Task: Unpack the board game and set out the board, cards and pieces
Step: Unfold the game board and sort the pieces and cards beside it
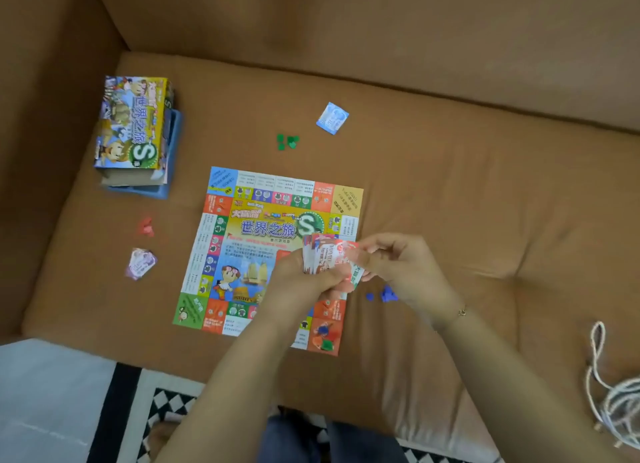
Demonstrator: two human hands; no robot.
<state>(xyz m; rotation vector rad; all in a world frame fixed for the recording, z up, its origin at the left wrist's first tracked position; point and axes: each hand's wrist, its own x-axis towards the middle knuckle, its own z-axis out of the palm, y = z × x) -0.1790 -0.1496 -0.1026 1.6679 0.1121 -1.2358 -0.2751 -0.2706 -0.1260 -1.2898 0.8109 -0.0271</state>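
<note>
The colourful game board [249,241] lies flat and unfolded on the brown sofa seat. Over its right side my left hand [304,282] grips a fanned stack of red and white cards [323,256]. My right hand [398,265] pinches the stack's right edge. The game box [133,123] stands at the left on its blue tray. Loose pieces lie around the board: green pieces [287,141] above it, red pieces [146,225] to its left, blue pieces [384,294] under my right wrist. A blue card pile [332,118] and a purple card pile [140,262] lie apart.
The sofa's backrest [346,29] and armrest [41,116] wall in the seat at the back and left. A coiled white cable [613,393] lies on the seat at the right. A black and white patterned rug [166,410] shows below the seat's front edge.
</note>
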